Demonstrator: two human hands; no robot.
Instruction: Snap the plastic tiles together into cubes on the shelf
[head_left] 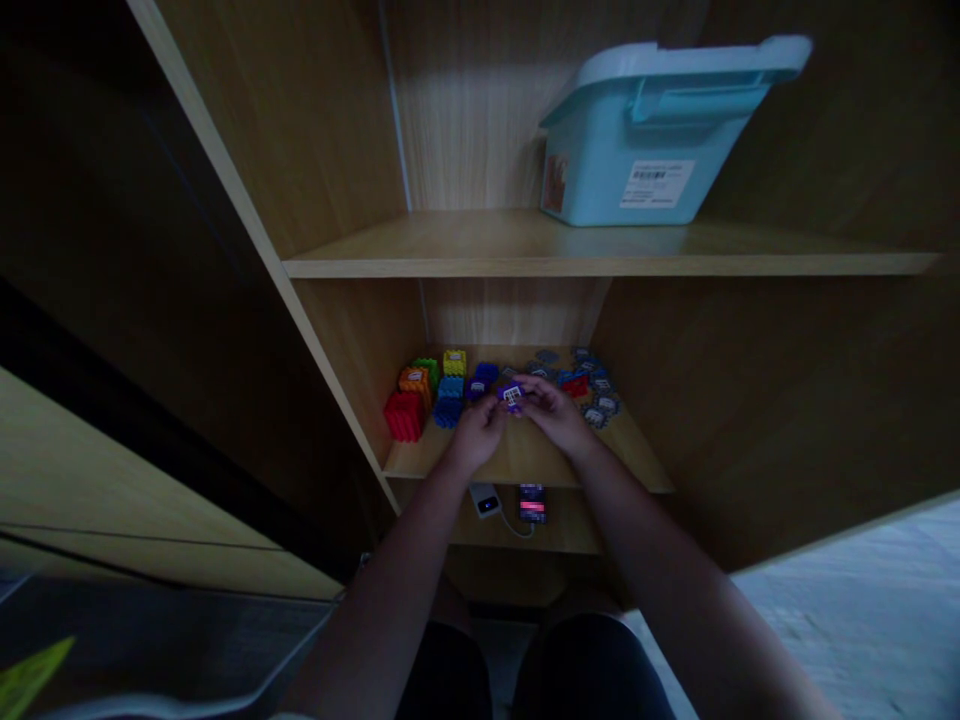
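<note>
A small purple toy piece with a white printed pattern (511, 397) is held between both hands above the lower shelf. My left hand (480, 432) pinches it from the left, and my right hand (555, 412) grips its right side. Left of the hands stand stacks of notched pieces: red (406, 415), orange (415, 382), green (427, 370), yellow (454, 362) and blue (449, 400). Just behind my left hand sits a purple-blue stack (480, 383). Several grey notched pieces (601, 408) lie scattered on the right, with a red piece (576, 386) among them.
A light-blue plastic bin (630, 140) with a label stands on the upper shelf (465, 240). Below the working shelf (525, 462) lie a white device with a dark display (487, 503) and a phone (532, 503) on a cable. Cabinet side walls flank the shelves.
</note>
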